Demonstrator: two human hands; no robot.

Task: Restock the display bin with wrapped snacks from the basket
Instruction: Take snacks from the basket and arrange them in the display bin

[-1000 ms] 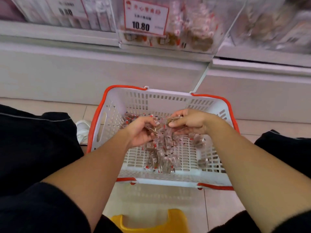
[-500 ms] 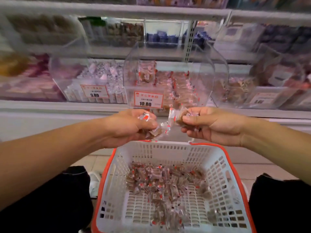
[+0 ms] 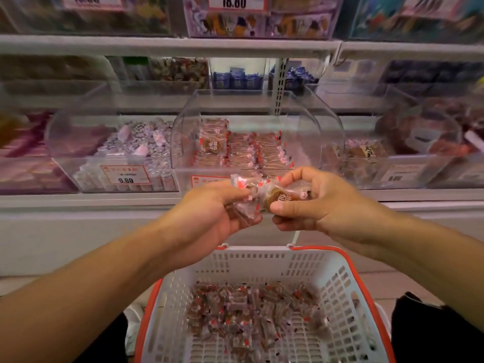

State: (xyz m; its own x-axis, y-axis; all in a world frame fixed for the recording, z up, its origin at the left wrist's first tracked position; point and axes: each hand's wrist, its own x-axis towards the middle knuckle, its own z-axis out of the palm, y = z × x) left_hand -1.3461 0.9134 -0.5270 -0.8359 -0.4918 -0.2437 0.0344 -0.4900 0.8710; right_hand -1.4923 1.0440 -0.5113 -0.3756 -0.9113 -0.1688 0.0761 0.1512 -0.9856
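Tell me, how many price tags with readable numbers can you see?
2. One reads 18.80, at the top on the upper shelf; one reads 9.80, on the clear bin at lower left. Other tags are blurred, cut off or hidden behind the hands.

Both forearms bare, no sleeves in view; black trousers [image 3: 432, 334] on legs at frame bottom.

bin [image 3: 258, 132] front mouth open above low front wall | stacked snacks [image 3: 251, 150] fill rear

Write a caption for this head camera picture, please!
Both hands hold wrapped snacks above the basket, before the clear display bin.
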